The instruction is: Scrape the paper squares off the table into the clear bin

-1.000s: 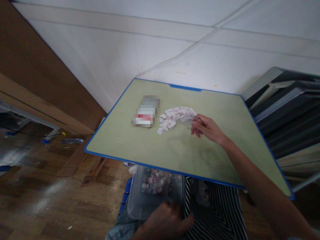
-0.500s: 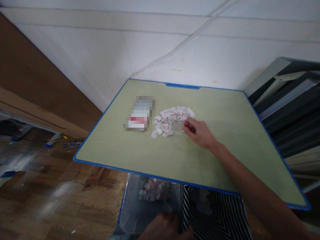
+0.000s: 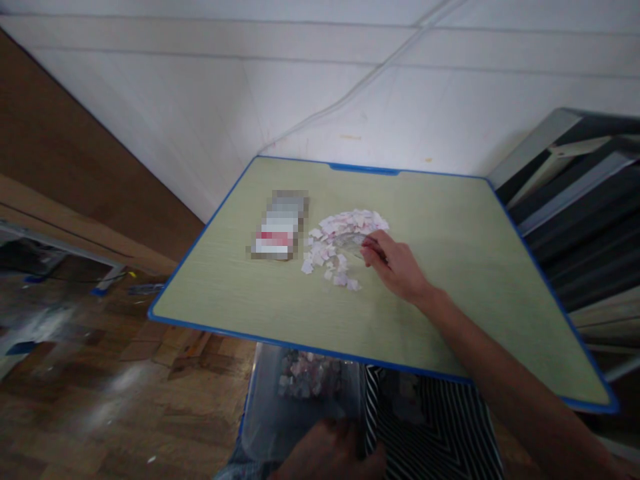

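My right hand (image 3: 395, 267) is closed on a thin, see-through plastic piece (image 3: 350, 243), whose exact kind I cannot make out. That piece touches a pile of small torn paper scraps (image 3: 353, 219), white with some pink, on the pale green table (image 3: 240, 293). A few scraps (image 3: 345, 283) lie strewn on the near side of the pile. Below the table edge, in dim light, my left hand (image 3: 325, 450) is curled at the near side of a clear plastic box (image 3: 270, 420); its fingertips are hidden. More scraps (image 3: 310, 373) lie inside the box.
Left of the pile lies a blurred-out flat rectangle (image 3: 280, 227), probably a phone. The table has a blue rim (image 3: 210, 328) and stands against a white wall (image 3: 200, 120). Dark folded furniture (image 3: 575, 213) leans at the right. Striped cloth (image 3: 445, 413) covers my lap.
My right hand has shifted slightly left and up with the see-through piece. Several scraps have spread toward the near side of the pile. My left hand is almost unmoved.
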Tool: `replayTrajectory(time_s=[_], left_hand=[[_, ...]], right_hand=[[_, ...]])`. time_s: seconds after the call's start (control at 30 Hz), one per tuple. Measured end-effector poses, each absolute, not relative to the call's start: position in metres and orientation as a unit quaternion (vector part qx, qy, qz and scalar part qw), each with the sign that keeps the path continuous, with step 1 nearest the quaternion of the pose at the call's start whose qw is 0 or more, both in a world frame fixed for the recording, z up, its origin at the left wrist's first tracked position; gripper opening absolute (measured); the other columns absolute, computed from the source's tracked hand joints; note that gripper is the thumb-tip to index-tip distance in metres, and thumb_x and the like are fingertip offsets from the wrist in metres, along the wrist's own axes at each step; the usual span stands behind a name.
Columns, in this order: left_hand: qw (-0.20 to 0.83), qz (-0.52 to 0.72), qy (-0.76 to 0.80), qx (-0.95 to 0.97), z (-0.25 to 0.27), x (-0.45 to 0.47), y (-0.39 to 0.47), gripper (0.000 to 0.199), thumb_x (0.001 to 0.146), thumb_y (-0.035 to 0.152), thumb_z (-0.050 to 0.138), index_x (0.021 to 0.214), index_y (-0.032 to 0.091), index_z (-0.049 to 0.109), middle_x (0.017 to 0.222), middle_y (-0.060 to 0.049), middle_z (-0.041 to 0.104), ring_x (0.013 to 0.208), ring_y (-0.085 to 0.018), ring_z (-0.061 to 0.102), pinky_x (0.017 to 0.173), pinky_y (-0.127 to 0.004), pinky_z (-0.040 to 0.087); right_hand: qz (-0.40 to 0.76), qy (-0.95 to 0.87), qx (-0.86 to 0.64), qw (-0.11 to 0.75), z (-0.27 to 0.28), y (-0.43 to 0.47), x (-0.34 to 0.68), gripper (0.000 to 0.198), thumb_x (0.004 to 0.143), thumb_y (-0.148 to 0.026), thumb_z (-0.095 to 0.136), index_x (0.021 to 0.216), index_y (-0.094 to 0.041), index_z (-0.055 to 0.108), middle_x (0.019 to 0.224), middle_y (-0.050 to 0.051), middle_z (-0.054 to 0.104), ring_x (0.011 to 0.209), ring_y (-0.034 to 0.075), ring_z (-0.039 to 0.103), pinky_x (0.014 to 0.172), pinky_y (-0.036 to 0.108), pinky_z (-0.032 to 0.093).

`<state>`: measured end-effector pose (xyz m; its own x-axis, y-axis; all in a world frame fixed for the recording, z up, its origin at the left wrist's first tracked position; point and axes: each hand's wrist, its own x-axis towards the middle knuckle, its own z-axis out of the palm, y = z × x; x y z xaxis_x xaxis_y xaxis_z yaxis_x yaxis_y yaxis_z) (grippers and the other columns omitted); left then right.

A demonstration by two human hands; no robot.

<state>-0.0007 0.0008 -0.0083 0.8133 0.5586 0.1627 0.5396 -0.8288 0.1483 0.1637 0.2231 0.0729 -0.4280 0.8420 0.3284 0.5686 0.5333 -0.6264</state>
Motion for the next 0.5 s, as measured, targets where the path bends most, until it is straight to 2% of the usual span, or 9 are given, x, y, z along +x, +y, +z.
replayTrajectory(time_s=[0.07, 0.13, 0.3, 0.5], left_hand=[[0.06, 0.088, 0.282, 0.954, -0.006, -0.002, 0.002, 0.04, 0.082, 0.029, 0.067, 0.11, 0.022, 0.041, 0.062, 0.005, 0.06, 0.045, -0.016, 0.055, 0.034, -0.022, 0.036], [0.071, 0.077, 0.276, 0.956, -0.004, -0.003, 0.002, 0.04, 0.083, 0.03, 0.067, 0.111, 0.021, 0.041, 0.064, 0.004, 0.061, 0.047, -0.017, 0.057, 0.035, -0.022, 0.038], [0.075, 0.073, 0.279, 0.954, -0.006, -0.004, 0.0, 0.042, 0.082, 0.031, 0.069, 0.112, 0.022, 0.041, 0.064, 0.004, 0.06, 0.049, -0.017, 0.057, 0.036, -0.022, 0.038], [0.054, 0.055, 0.293, 0.953, -0.012, -0.002, -0.004, 0.037, 0.086, 0.035, 0.064, 0.113, 0.026, 0.041, 0.066, 0.007, 0.058, 0.045, -0.013, 0.051, 0.037, -0.022, 0.035]], right_hand=[[0.224, -0.838, -0.41, 0.283, 0.071, 0.223, 0.162, 0.012, 0.089, -0.03, 0.039, 0.083, -0.02, 0.043, 0.071, 0.004, 0.059, 0.059, 0.013, 0.052, 0.056, 0.024, 0.036], [0.223, -0.856, -0.395, 0.247, 0.072, 0.221, 0.161, 0.012, 0.087, -0.029, 0.04, 0.079, -0.02, 0.043, 0.063, 0.001, 0.054, 0.054, 0.012, 0.048, 0.054, 0.024, 0.033], [0.252, -0.826, -0.406, 0.298, 0.079, 0.214, 0.172, 0.013, 0.084, -0.027, 0.043, 0.072, -0.021, 0.04, 0.056, -0.004, 0.045, 0.048, 0.008, 0.04, 0.049, 0.022, 0.03], [0.305, -0.849, -0.373, 0.216, 0.085, 0.214, 0.193, 0.015, 0.083, -0.025, 0.047, 0.069, -0.02, 0.044, 0.051, -0.007, 0.041, 0.044, 0.007, 0.036, 0.046, 0.021, 0.027]])
